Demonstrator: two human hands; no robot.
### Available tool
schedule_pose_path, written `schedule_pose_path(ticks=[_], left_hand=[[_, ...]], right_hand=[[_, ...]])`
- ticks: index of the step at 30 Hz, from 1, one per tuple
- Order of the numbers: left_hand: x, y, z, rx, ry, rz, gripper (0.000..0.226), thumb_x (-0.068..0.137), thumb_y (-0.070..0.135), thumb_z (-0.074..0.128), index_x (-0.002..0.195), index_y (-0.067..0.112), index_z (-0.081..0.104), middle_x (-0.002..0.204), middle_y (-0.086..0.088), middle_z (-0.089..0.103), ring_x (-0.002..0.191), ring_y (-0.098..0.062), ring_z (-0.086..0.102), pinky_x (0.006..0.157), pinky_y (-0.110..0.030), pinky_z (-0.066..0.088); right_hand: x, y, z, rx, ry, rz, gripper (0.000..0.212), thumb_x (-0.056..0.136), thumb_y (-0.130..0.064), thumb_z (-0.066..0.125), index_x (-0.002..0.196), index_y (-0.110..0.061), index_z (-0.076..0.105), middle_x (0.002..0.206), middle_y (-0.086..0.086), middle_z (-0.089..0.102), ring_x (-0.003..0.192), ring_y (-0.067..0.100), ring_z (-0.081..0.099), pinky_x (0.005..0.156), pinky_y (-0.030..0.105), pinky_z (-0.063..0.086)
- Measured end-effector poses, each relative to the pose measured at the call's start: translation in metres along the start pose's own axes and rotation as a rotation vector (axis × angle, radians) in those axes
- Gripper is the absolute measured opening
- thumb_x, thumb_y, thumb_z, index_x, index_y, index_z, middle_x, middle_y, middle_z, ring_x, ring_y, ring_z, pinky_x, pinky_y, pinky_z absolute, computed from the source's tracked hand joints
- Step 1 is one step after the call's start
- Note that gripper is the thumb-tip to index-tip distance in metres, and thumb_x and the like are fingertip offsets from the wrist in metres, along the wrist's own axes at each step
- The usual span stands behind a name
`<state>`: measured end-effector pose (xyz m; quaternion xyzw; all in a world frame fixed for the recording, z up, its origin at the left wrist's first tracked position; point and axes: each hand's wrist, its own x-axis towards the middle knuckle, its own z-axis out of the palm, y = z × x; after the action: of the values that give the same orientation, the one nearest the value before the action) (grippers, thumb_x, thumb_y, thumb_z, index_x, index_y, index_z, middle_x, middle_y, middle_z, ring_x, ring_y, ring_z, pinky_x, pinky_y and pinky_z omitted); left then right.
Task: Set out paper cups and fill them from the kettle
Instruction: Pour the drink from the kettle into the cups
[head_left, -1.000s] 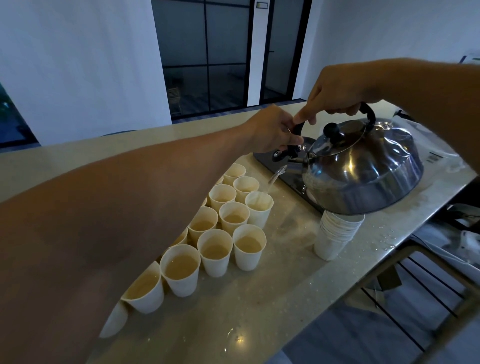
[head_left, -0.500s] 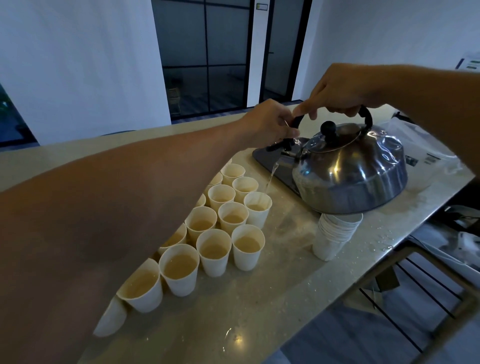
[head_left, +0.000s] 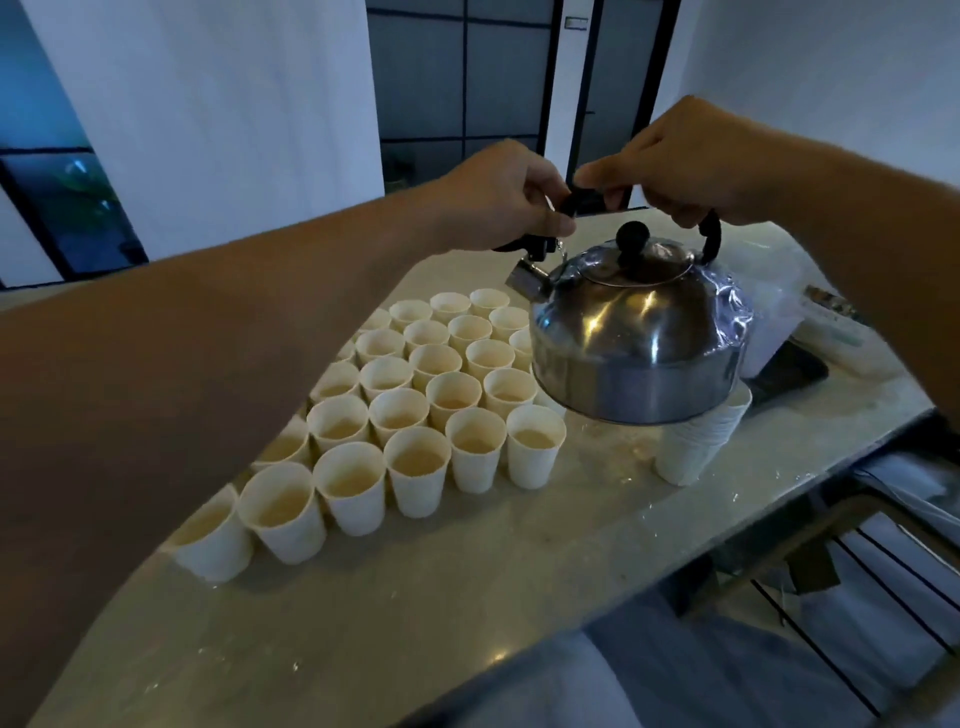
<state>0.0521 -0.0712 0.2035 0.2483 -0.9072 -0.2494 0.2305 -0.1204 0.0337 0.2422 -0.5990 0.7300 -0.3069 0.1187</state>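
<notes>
One kettle (head_left: 636, 343) hangs from my right hand (head_left: 691, 156), left hand (head_left: 506, 195) pinching its spout lever, over roughly thirty cups (head_left: 415, 467) and one stack (head_left: 696, 447) on the surface (head_left: 467, 597).

Your cups (head_left: 415, 415) stand in rows on the counter (head_left: 467, 597). The kettle (head_left: 634, 343) hangs above their right edge, your hands on its handle (head_left: 587, 200). Right of the rows, under the kettle, sits a stack (head_left: 696, 447).
</notes>
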Motion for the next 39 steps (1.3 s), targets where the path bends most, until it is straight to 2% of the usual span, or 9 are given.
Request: schedule_pose_path(ticks=[6,9,12,17,23,29,32,35,39], left_hand=[[-0.097,0.018,-0.021,0.113,-0.048,-0.019,0.012,0.085,0.040,0.074,0.094,0.033,0.071,0.082,0.010,0.069,0.077,-0.006,0.064,0.073,-0.026,0.050],[-0.142,0.021,-0.023,0.175,-0.088,-0.065,0.016,0.084,0.040,0.075,0.097,0.031,0.072,0.077,0.012,0.069,0.070,0.001,0.063,0.065,-0.020,0.045],[-0.179,0.015,-0.018,0.233,-0.157,-0.143,0.020,0.081,0.040,0.078,0.097,0.028,0.072,0.078,0.009,0.072,0.069,-0.004,0.066,0.065,-0.023,0.048],[-0.221,-0.001,0.001,0.323,-0.293,-0.252,0.016,0.078,0.039,0.080,0.086,0.029,0.070,0.071,0.008,0.071,0.064,-0.004,0.065,0.060,-0.024,0.041],[-0.243,-0.018,0.019,0.345,-0.350,-0.338,0.016,0.078,0.036,0.081,0.087,0.029,0.070,0.070,0.010,0.071,0.064,-0.004,0.066,0.059,-0.023,0.041],[-0.250,-0.029,0.025,0.329,-0.359,-0.373,0.015,0.078,0.032,0.082,0.081,0.030,0.068,0.066,0.010,0.069,0.064,-0.004,0.065,0.060,-0.024,0.041],[-0.251,-0.035,0.024,0.321,-0.379,-0.405,0.015,0.078,0.032,0.082,0.083,0.029,0.069,0.072,0.008,0.070,0.068,-0.006,0.065,0.062,-0.025,0.042],[-0.254,-0.042,0.021,0.310,-0.386,-0.427,0.017,0.076,0.033,0.083,0.082,0.028,0.068,0.075,0.007,0.068,0.071,-0.008,0.062,0.061,-0.026,0.042],[-0.269,-0.045,0.013,0.290,-0.357,-0.463,0.018,0.073,0.035,0.084,0.077,0.031,0.067,0.074,0.011,0.062,0.072,-0.006,0.058,0.059,-0.024,0.038]], right_hand=[[-0.060,-0.028,0.040,0.183,-0.076,-0.070,0.051,0.070,-0.059,0.076,0.076,-0.009,0.073,0.045,-0.001,0.041,0.040,0.015,0.030,0.043,0.024,0.029],[-0.092,-0.040,0.066,0.189,-0.120,-0.107,0.051,0.069,-0.063,0.073,0.075,-0.012,0.074,0.045,-0.002,0.043,0.041,0.015,0.034,0.045,0.026,0.035],[-0.120,-0.046,0.100,0.158,-0.143,-0.148,0.049,0.069,-0.065,0.073,0.072,-0.016,0.075,0.049,0.001,0.047,0.046,0.020,0.039,0.048,0.029,0.038],[-0.148,-0.041,0.155,0.183,-0.216,-0.183,0.043,0.071,-0.060,0.076,0.069,-0.017,0.076,0.052,0.004,0.047,0.044,0.013,0.038,0.045,0.024,0.035],[-0.158,-0.031,0.196,0.277,-0.238,-0.172,0.036,0.071,-0.054,0.082,0.064,-0.019,0.075,0.049,-0.001,0.046,0.046,0.009,0.036,0.045,0.023,0.029],[-0.158,-0.027,0.217,0.335,-0.255,-0.182,0.035,0.072,-0.052,0.081,0.070,-0.017,0.077,0.068,0.021,0.062,0.055,0.014,0.045,0.055,0.031,0.035],[-0.158,-0.027,0.225,0.319,-0.264,-0.169,0.035,0.073,-0.053,0.080,0.074,-0.018,0.078,0.068,0.014,0.066,0.053,0.010,0.046,0.053,0.027,0.036],[-0.157,-0.028,0.232,0.341,-0.284,-0.182,0.031,0.074,-0.049,0.080,0.067,-0.018,0.076,0.055,0.006,0.059,0.049,0.007,0.042,0.050,0.025,0.033],[-0.155,-0.038,0.244,0.364,-0.346,-0.207,0.047,0.075,-0.053,0.077,0.074,-0.007,0.075,0.064,0.018,0.060,0.053,0.014,0.043,0.052,0.028,0.033]])
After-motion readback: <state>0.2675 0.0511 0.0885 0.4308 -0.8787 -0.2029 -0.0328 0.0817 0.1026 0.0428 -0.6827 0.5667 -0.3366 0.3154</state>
